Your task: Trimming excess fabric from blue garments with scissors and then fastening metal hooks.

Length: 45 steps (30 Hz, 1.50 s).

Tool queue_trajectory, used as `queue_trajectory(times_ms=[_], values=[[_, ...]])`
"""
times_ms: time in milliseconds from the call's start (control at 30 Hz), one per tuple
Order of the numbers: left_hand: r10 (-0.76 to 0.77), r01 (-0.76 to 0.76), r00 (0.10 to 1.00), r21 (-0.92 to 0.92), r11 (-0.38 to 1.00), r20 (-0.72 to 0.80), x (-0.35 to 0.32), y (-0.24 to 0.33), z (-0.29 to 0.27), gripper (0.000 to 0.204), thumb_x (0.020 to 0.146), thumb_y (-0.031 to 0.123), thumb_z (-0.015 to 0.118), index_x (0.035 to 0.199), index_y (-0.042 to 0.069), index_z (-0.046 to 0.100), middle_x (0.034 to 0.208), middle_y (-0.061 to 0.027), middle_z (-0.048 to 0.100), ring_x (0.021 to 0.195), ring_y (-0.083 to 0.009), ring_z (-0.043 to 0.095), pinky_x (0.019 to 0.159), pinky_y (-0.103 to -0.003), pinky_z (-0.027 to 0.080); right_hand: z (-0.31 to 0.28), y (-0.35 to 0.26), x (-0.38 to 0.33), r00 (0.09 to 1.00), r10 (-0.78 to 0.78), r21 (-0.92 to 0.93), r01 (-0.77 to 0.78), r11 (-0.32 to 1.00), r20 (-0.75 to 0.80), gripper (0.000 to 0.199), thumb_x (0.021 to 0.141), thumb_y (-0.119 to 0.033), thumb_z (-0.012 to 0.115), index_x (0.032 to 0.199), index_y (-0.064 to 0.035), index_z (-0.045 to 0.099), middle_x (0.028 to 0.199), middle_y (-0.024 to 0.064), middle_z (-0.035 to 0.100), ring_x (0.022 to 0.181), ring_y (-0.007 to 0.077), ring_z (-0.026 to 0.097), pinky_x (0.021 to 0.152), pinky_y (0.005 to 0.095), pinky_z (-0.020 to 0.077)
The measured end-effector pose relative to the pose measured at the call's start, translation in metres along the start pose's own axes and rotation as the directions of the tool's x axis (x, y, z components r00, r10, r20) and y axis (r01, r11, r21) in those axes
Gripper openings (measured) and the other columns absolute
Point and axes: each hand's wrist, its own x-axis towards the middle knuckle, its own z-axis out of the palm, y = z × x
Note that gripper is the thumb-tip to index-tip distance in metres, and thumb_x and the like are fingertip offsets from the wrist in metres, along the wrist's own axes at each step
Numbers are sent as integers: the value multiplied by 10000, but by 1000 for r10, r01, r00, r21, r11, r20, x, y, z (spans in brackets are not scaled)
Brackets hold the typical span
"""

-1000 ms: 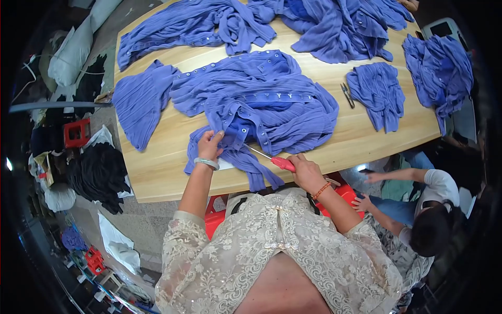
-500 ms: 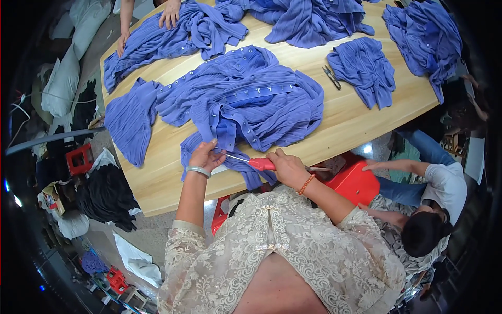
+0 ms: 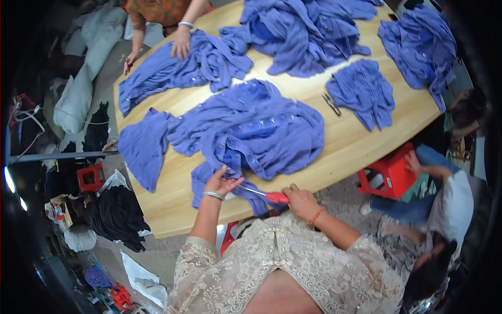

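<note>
Now left fingers opened out, left hand (image 3: 220,185) palm showing; right hand (image 3: 302,203) grips red-handled tool (image 3: 277,198).
Half-second ago left was pinching; hold seems released. Blue garment (image 3: 295,144) lies just beyond, on bench (image 3: 348,144).

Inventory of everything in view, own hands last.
Table: 1, light wood, centre
Garments: several, blue-violet, spread and heaped on table
Snips: 1, dark, beside a small garment
Tool: 1, red handle, in right hand
Stools: at least 3, red, floor left and right
Cloth heap: 1, black, floor left of table
Sacks or sheets: several, white, floor at left
Co-workers: at least 2, orange-patterned and pale tops, far side and right
Rim clutter: too dark to count
Lace top: 1, beige, bottom centre
Left hand: 1, bare, by tool's tip
Right hand: 1, bare, gripping tool
</note>
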Motion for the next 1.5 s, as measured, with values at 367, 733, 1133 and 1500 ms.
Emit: queue_trajectory(times_ms=[367,733,1133,1500], values=[[486,-563,821,557,610,298,-142,11,101,101,870,48,670,933,4,606,849,-84,678,709,-166,672,651,-297,578,-26,-20,15,986,-168,34,167,985,0,287,812,-86,578,1099,-88,599,1003,172,589,843,384,653,748,478,524],[360,-345,931,482,805,64,-99,47,24,105,880,24,653,861,50,553,834,-88,656,774,-223,691,667,-307,580,-7,-30,51,966,-232,14,232,973,116,214,814,-74,562,1017,-47,622,1004,203,612,856,379,661,759,468,523],[517,-355,811,475,806,-272,-34,0,-7,252,791,202,797,724,150,559,713,45,557,652,-85,491,576,-276,413,-4,4,42,979,-187,-41,190,981,81,208,781,-79,623,985,-40,609,958,188,612,833,365,665,735,462,532],[866,-731,455,642,232,205,-69,9,30,197,782,46,768,802,49,572,728,29,555,603,-25,463,523,-198,374,-16,-1,34,980,-177,-40,182,983,94,232,786,-94,634,1012,-53,610,954,185,625,842,364,668,737,458,530]])
